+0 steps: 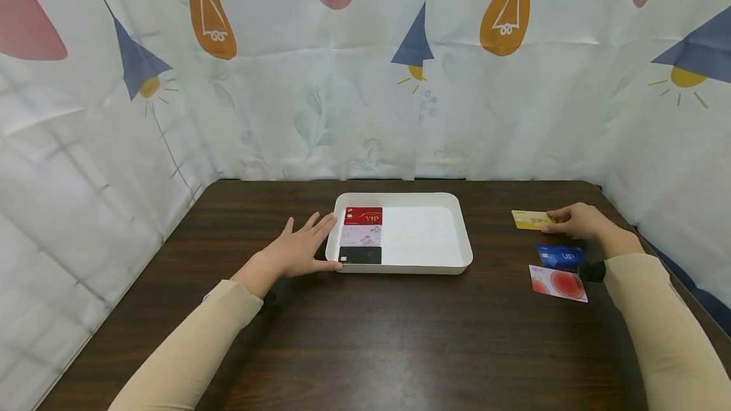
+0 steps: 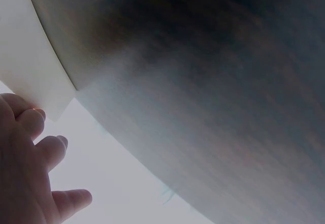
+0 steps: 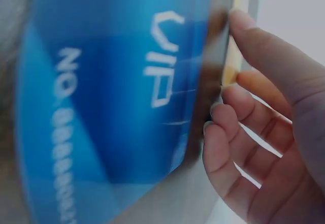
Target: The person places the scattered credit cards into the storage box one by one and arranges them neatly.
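Note:
My left hand [image 1: 294,252] has its fingers spread against the left side of a white tray [image 1: 425,268], the thumb at its front left corner. Along the tray's left part a red VIP card [image 1: 363,215], a pale pink card [image 1: 361,235] and a black card [image 1: 360,255] lie in a column. Off to the right, my right hand [image 1: 581,221] pinches the right edge of a yellow card [image 1: 530,219] between thumb and fingers. Closer to me lies a blue VIP card [image 1: 558,256], which looks large in the right wrist view.
A pink and red card [image 1: 559,283] lies just in front of the blue one, near the right sleeve [image 1: 645,284]. Everything rests on a dark wooden table [image 1: 394,341]. A patterned white curtain [image 1: 365,113] hangs behind the table and on both sides.

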A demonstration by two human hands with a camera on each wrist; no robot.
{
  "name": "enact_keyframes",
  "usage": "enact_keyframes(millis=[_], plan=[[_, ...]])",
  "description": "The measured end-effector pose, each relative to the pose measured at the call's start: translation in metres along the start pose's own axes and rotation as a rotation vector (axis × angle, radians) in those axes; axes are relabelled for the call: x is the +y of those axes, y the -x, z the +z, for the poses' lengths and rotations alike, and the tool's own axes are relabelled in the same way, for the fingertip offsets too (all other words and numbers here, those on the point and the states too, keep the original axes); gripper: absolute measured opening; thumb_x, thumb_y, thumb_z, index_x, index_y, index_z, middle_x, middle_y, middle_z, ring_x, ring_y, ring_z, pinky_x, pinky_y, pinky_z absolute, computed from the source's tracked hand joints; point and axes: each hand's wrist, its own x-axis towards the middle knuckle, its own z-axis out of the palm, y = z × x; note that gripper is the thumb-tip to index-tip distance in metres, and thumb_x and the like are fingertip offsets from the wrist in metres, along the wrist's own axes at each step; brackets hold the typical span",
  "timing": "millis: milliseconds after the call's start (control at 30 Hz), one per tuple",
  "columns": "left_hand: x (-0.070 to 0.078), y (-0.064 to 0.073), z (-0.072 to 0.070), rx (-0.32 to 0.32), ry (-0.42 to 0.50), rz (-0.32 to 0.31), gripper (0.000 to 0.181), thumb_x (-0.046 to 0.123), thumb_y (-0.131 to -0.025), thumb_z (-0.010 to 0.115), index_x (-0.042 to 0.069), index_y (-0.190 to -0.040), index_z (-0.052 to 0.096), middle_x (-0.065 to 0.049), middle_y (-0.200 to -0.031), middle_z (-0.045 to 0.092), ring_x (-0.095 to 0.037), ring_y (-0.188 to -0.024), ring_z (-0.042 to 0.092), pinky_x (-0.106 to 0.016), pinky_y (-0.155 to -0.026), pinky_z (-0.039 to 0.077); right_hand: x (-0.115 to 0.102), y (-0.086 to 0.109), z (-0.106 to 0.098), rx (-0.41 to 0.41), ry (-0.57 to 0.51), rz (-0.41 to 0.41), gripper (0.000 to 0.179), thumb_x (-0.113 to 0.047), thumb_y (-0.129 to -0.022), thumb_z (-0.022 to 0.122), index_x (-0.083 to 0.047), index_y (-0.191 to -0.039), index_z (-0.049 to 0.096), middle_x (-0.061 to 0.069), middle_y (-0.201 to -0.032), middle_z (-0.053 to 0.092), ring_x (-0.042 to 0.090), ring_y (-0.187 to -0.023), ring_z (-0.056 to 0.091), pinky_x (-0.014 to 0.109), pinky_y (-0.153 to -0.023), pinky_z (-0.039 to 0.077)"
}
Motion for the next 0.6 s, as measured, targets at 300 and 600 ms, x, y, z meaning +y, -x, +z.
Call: enact_keyframes(millis=[300,600], plan=[[0.0,-0.001,0.003,-0.009,0.007,-0.001,0.113,0.078,-0.087,0.058,0.01,-0.166,0.013,-0.01,-0.17,0.016,-0.038,-0.155,0.014,-0.075,-0.114,0.006,0.015,-0.007,-0.002,-0.015,-0.123,-0.017,0.077,-0.035,-0.094,0.076,0.02,-0.136,0.043,0.026,-0.102,0.06,0.025,-0.081,0.06,0.036,-0.069,0.058],[0.0,-0.002,0.002,-0.006,0.003,-0.007,0.113,0.077,-0.087,0.059,0.011,-0.166,0.013,-0.01,-0.17,0.016,-0.038,-0.155,0.014,-0.074,-0.115,0.006,0.011,-0.011,-0.01,-0.082,-0.209,0.046,0.07,-0.027,-0.093,0.078,0.016,-0.134,0.04,0.021,-0.099,0.054,0.026,-0.08,0.051,0.034,-0.065,0.053]])
